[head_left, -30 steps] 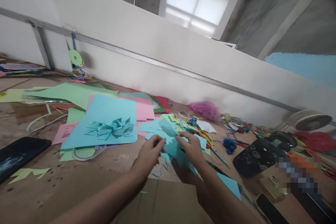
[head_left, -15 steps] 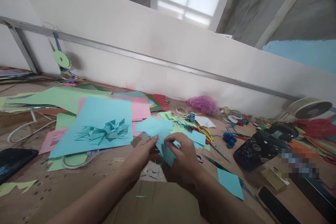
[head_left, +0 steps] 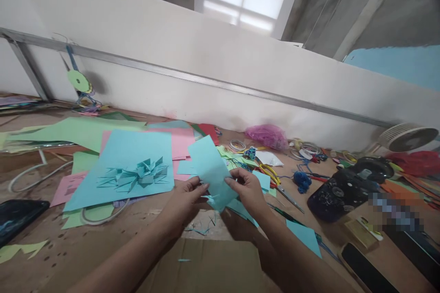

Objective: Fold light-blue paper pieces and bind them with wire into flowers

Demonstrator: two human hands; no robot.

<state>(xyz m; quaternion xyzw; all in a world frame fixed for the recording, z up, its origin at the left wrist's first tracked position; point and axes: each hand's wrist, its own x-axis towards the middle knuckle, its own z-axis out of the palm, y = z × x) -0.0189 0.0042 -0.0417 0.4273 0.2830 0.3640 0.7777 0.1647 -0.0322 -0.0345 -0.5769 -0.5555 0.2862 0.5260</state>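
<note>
A light blue paper piece (head_left: 211, 169) is held up between my two hands, above the middle of the table. My left hand (head_left: 187, 194) pinches its left edge, while my right hand (head_left: 245, 187) grips its right edge between thumb and fingers. Small blue scraps show just below the paper. To the left, several folded spiky blue paper shapes (head_left: 144, 174) rest on a large blue sheet (head_left: 137, 144). Another blue piece lies under my right hand, partly hidden by it.
Scissors (head_left: 290, 199), a blue yarn ball (head_left: 301, 181), a dark container (head_left: 332, 197) and a small fan (head_left: 407, 139) stand or lie on the right. Phones (head_left: 20, 219) lie at both sides. Cardboard (head_left: 206, 265) is in front; a white wall (head_left: 206, 64) stands behind.
The blue paper between my hands now stands more upright and shows a larger face. My right hand has moved slightly right, and its fingers have shifted to the paper's right edge.
</note>
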